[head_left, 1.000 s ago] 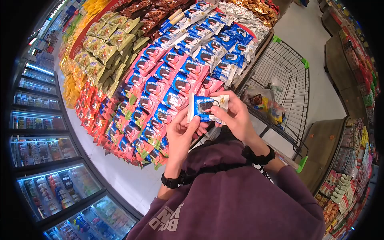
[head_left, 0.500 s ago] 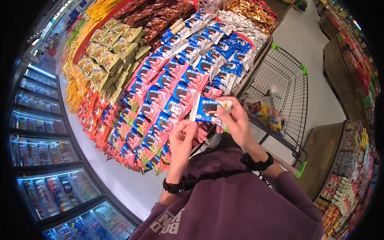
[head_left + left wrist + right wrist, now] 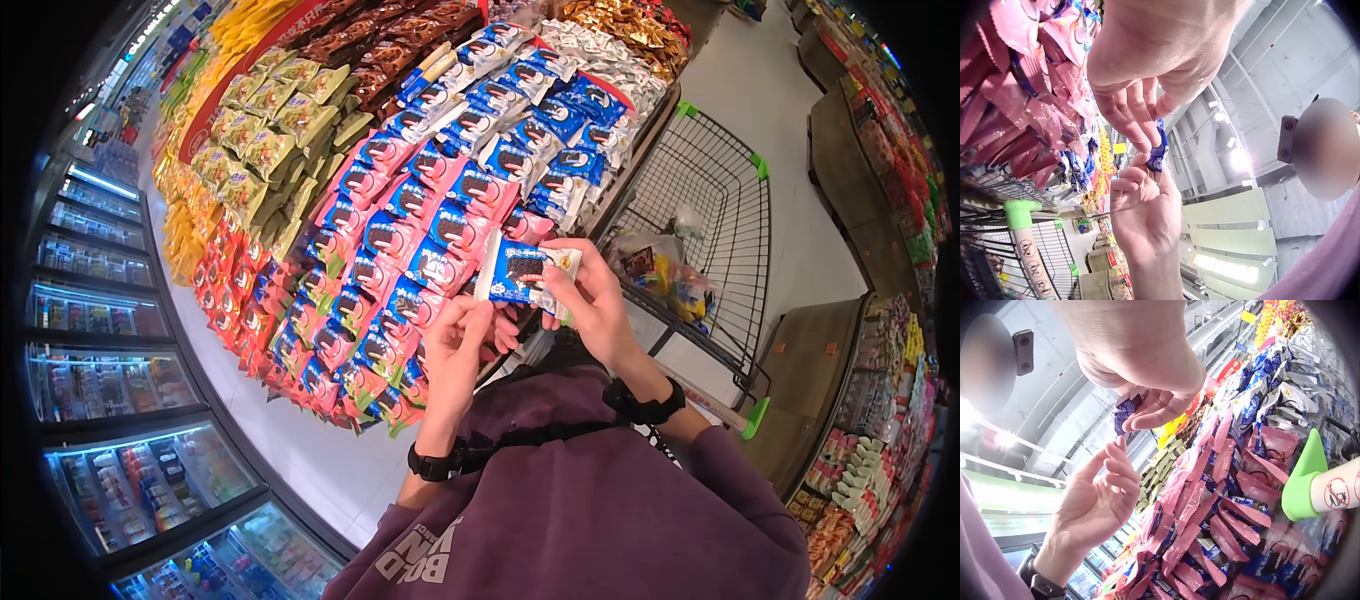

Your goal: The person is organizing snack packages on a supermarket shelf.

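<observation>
In the head view my right hand [image 3: 603,315] pinches the right end of a blue-and-white cookie packet [image 3: 518,270], thumb on its printed front. My left hand [image 3: 458,355] is just left of and below the packet, fingers loosely bent. The right wrist view has the packet [image 3: 1125,414] hanging from my right hand [image 3: 1141,353], with fingertips of my left hand [image 3: 1094,503] close under its lower end; whether they touch is unclear. In the left wrist view the packet [image 3: 1158,152] stands edge-on between my left hand [image 3: 1160,53] and my right hand [image 3: 1147,222].
A sloping display of pink-and-blue packets [image 3: 385,235] lies beyond my hands, with green packets [image 3: 262,150] farther left. A wire cart [image 3: 715,190] holding bagged goods is on the right. Glass-door coolers [image 3: 145,470] line the left side, across a pale floor.
My left thumb and fingers have come off the packet's left end. My right hand keeps its pinch and has shifted slightly right with the packet.
</observation>
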Tool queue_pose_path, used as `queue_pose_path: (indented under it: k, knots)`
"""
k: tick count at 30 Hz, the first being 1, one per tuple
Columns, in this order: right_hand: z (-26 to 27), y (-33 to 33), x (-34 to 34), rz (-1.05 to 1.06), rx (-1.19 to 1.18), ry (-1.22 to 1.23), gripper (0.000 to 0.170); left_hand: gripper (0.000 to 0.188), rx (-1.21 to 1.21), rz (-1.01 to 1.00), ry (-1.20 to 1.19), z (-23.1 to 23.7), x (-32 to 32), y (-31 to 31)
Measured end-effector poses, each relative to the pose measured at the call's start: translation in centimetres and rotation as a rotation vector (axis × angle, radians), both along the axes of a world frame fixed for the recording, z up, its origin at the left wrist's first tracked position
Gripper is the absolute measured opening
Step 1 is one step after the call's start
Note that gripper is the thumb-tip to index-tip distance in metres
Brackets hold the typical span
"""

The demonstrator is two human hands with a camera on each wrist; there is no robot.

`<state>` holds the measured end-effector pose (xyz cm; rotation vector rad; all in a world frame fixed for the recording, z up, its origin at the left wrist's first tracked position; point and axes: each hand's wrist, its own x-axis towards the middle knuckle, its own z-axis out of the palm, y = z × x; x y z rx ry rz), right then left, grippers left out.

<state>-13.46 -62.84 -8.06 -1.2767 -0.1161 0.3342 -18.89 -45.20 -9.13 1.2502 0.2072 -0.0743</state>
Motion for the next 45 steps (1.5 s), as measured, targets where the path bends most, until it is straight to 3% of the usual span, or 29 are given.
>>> queue_pose_path:
  k: [21, 24, 26, 28, 31, 33, 40, 43, 45]
  knots:
    - [-0.1, 0.0, 0.3, 0.018, 0.013, 0.001, 0.028, 0.018, -0.031, 0.062, 0.027, 0.0, 0.4, -0.2]
    - [0.2, 0.0, 0.3, 0.053, 0.011, 0.015, 0.031, 0.027, -0.062, 0.092, 0.024, 0.2, 0.5, -0.2]
    - [0.0, -0.2, 0.4, 0.079, -0.126, -0.116, 0.033, 0.04, -0.085, 0.095, 0.003, 0.2, 0.5, -0.2]
    - [-0.2, 0.1, 0.3, 0.064, -0.189, -0.16, 0.032, 0.041, -0.03, 0.081, -0.011, 0.2, 0.3, -0.2]
    - [-1.8, 0.2, 1.1, 0.004, -0.296, -0.522, 0.03, 0.039, 0.112, 0.064, -0.203, -0.6, 0.5, 0.2]
    - [-2.4, -0.2, 1.3, 0.056, -0.278, -0.516, 0.029, 0.038, 0.228, 0.055, -0.39, -0.9, 0.8, 0.5]
    - [-2.4, 0.1, 1.0, 0.119, -0.184, -0.38, 0.031, 0.034, 0.456, 0.103, -0.459, 0.5, 0.6, -0.4]
    - [-1.5, 0.0, 1.1, 0.137, -0.221, -0.578, 0.036, 0.033, 0.533, 0.089, -0.487, 0.1, 0.5, -0.1]
    - [-2.2, -0.1, 0.7, 0.103, -0.273, -0.537, 0.039, 0.032, 0.484, 0.092, -0.459, 0.1, 0.5, -0.1]
